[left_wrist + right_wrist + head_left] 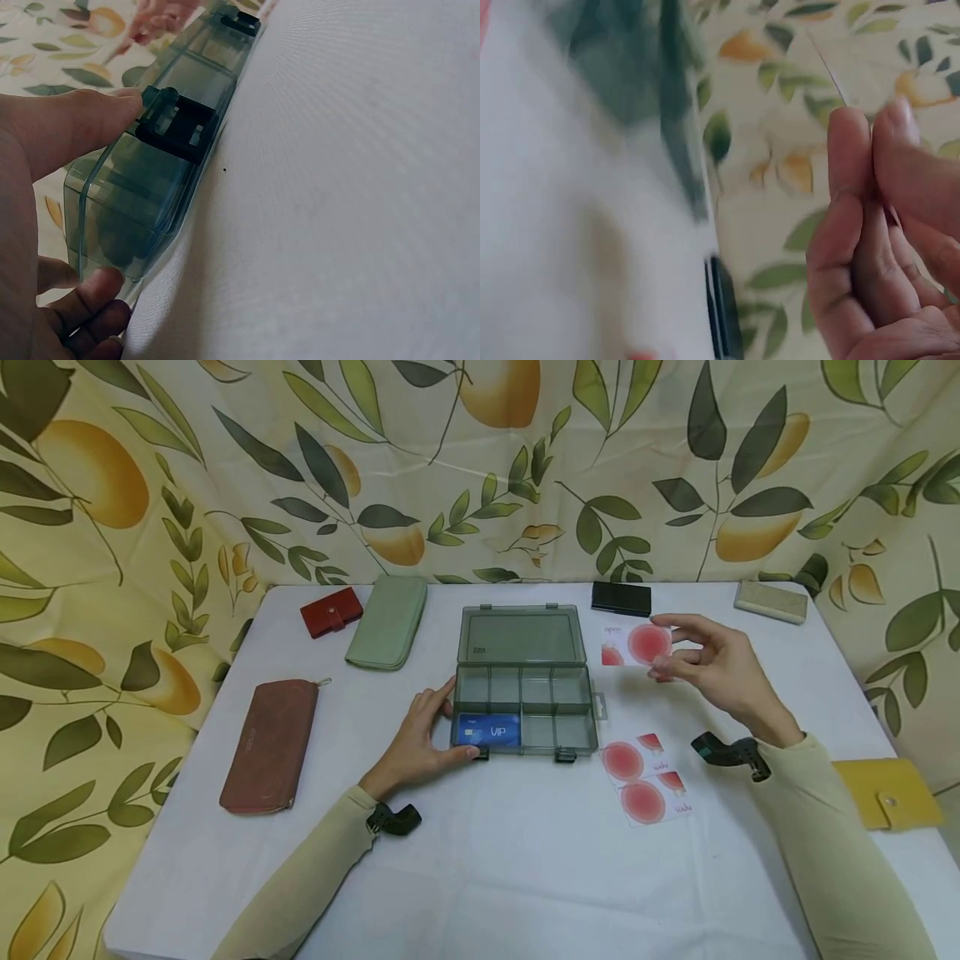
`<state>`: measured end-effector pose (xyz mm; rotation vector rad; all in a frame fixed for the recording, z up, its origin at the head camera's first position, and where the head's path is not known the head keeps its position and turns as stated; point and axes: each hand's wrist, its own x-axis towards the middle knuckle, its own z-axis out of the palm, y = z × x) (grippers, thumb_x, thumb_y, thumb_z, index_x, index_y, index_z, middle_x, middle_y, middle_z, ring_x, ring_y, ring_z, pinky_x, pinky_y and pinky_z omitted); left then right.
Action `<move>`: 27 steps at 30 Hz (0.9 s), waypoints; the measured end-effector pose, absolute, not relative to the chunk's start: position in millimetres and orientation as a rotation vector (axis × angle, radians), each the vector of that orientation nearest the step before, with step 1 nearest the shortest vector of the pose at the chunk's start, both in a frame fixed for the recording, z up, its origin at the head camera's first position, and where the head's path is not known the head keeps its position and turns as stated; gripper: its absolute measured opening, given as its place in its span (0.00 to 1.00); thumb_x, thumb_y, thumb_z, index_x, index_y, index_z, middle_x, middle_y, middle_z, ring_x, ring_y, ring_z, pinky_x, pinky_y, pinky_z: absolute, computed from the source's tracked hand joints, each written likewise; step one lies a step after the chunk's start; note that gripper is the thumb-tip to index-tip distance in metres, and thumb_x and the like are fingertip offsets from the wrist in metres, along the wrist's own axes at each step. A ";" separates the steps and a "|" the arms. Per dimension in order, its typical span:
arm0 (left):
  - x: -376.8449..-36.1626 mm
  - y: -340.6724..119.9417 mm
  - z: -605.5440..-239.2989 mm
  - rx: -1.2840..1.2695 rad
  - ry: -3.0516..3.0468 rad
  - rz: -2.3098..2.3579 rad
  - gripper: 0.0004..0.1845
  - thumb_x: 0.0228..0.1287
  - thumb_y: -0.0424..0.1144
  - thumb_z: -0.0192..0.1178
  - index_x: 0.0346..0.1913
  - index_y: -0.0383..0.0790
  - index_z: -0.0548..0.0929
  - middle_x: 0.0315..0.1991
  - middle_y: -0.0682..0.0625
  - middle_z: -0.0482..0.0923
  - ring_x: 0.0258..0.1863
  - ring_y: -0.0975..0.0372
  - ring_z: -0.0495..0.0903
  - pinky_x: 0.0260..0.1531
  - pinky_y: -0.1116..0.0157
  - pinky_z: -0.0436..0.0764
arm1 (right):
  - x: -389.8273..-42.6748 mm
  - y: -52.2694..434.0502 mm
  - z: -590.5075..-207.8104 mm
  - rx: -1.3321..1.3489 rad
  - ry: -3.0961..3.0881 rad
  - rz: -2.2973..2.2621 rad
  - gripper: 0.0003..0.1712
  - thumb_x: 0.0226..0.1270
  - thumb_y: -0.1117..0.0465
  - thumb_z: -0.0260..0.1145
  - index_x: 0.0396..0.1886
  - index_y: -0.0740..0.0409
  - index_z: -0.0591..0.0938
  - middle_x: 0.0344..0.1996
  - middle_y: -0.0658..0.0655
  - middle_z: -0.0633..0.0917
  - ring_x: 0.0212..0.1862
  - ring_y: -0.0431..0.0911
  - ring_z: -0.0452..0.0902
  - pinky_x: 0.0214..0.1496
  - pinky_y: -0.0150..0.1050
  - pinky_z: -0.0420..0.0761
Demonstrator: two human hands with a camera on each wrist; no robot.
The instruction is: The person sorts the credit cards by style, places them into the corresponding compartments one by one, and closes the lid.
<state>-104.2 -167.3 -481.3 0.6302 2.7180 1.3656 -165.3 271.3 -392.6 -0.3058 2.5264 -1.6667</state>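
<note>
A clear grey organizer box (525, 693) lies open at the table's middle, its lid (521, 635) folded back. A blue VIP card (489, 731) lies in its front left compartment. My left hand (453, 725) grips the box's front left corner; in the left wrist view the thumb (82, 127) lies by the dark latch (180, 124) and the fingers (90, 292) wrap the end wall of the box (142, 195). To the right of the lid, above the table, my right hand (660, 647) pinches a white card with a red circle (633, 645). The right wrist view is blurred and shows only fingers (855, 225).
Two more red-circle cards (637, 760) (652, 800) lie right of the box. Wallets ring the white table (480, 877): red (330, 610), green (387, 620), long brown (272, 743), black (621, 597), beige (771, 601) and yellow (885, 793). A leaf-print cloth hangs behind.
</note>
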 end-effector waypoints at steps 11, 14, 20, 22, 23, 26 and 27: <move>-104.2 -168.0 -481.3 0.635 2.717 1.366 0.59 0.55 0.48 0.79 0.85 0.39 0.56 0.51 0.44 0.73 0.54 0.52 0.66 0.60 0.49 0.69 | -143.0 229.4 -413.9 -0.758 2.577 -1.421 0.38 0.48 0.66 0.89 0.61 0.54 0.85 0.55 0.48 0.86 0.52 0.37 0.80 0.53 0.29 0.78; -104.5 -167.7 -481.2 0.643 2.720 1.368 0.59 0.55 0.48 0.79 0.85 0.39 0.57 0.51 0.44 0.73 0.54 0.53 0.67 0.60 0.49 0.69 | -141.9 221.3 -421.2 -0.848 2.621 -1.329 0.38 0.41 0.63 0.91 0.57 0.50 0.87 0.61 0.55 0.84 0.62 0.42 0.74 0.56 0.43 0.75; -104.4 -168.1 -480.5 0.648 2.721 1.374 0.59 0.54 0.46 0.80 0.85 0.37 0.57 0.51 0.43 0.73 0.53 0.52 0.66 0.59 0.50 0.69 | -140.2 210.7 -429.5 -0.875 2.610 -1.218 0.38 0.38 0.55 0.93 0.55 0.47 0.89 0.72 0.61 0.75 0.73 0.60 0.63 0.65 0.70 0.69; -104.6 -168.1 -480.4 0.645 2.720 1.373 0.59 0.54 0.46 0.80 0.85 0.37 0.57 0.51 0.43 0.72 0.54 0.52 0.66 0.60 0.51 0.68 | -139.6 209.1 -430.1 -0.868 2.610 -1.164 0.40 0.39 0.52 0.93 0.57 0.48 0.88 0.74 0.61 0.72 0.74 0.63 0.61 0.65 0.72 0.68; -104.7 -168.1 -480.2 0.643 2.719 1.373 0.59 0.54 0.46 0.80 0.85 0.37 0.57 0.51 0.42 0.72 0.54 0.51 0.66 0.60 0.50 0.68 | -139.8 209.2 -430.4 -0.870 2.606 -1.152 0.42 0.39 0.51 0.93 0.59 0.48 0.88 0.75 0.61 0.71 0.74 0.63 0.60 0.65 0.72 0.68; -104.4 -167.7 -479.3 0.632 2.712 1.372 0.60 0.53 0.46 0.80 0.85 0.37 0.57 0.51 0.42 0.72 0.54 0.51 0.66 0.61 0.50 0.68 | -142.0 214.1 -428.7 -0.872 2.610 -1.133 0.45 0.40 0.52 0.92 0.63 0.50 0.86 0.76 0.61 0.70 0.74 0.64 0.60 0.65 0.71 0.68; -104.4 -167.6 -479.4 0.631 2.711 1.369 0.60 0.53 0.46 0.80 0.85 0.37 0.57 0.51 0.42 0.72 0.55 0.51 0.66 0.61 0.50 0.68 | -143.9 217.6 -427.4 -0.873 2.619 -1.135 0.46 0.41 0.53 0.92 0.64 0.51 0.85 0.76 0.62 0.71 0.74 0.64 0.61 0.65 0.71 0.67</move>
